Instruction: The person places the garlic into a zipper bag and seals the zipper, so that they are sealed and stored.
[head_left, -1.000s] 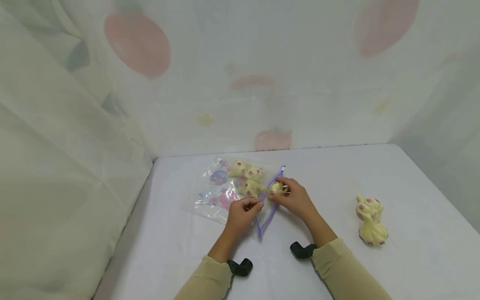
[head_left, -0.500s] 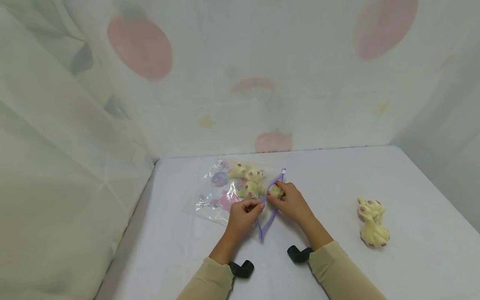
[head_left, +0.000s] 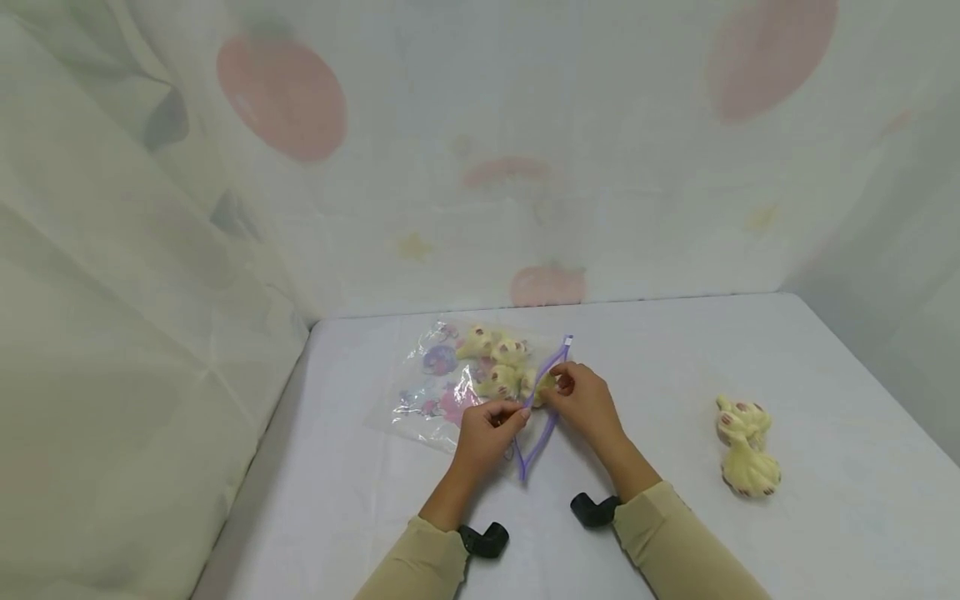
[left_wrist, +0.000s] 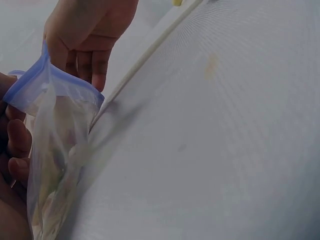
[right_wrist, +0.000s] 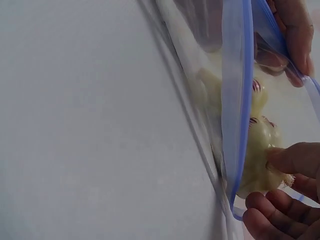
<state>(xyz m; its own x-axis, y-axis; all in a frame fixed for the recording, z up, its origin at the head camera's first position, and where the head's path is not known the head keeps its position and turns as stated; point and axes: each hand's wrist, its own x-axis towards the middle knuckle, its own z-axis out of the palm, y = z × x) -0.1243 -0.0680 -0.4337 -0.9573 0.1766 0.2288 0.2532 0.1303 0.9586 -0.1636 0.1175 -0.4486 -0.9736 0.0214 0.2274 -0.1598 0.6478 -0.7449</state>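
Note:
A clear zip bag (head_left: 408, 400) with printed pictures and a purple-blue zip edge lies on the table. My left hand (head_left: 482, 432) pinches the near side of its mouth, which gapes toward the right. Several pale yellow garlic bulbs (head_left: 501, 379) with dark reddish marks are inside. At the mouth, my right hand (head_left: 588, 402) holds another garlic bulb (right_wrist: 260, 157), its thumb on the root end and its fingers beneath; the bulb is within the zip edge. In the left wrist view the bag (left_wrist: 62, 145) hides the bulb and part of the right hand.
Two more garlic bulbs (head_left: 746, 446) lie touching each other on the white table (head_left: 660, 350), to the right of the right arm. A fabric curtain (head_left: 150, 375) hangs along the left side, and a printed cloth (head_left: 637, 192) stands behind the table.
My right hand has moved left, taking the garlic bulb from just outside the mouth into the bag. The left hand keeps its pinch on the edge.

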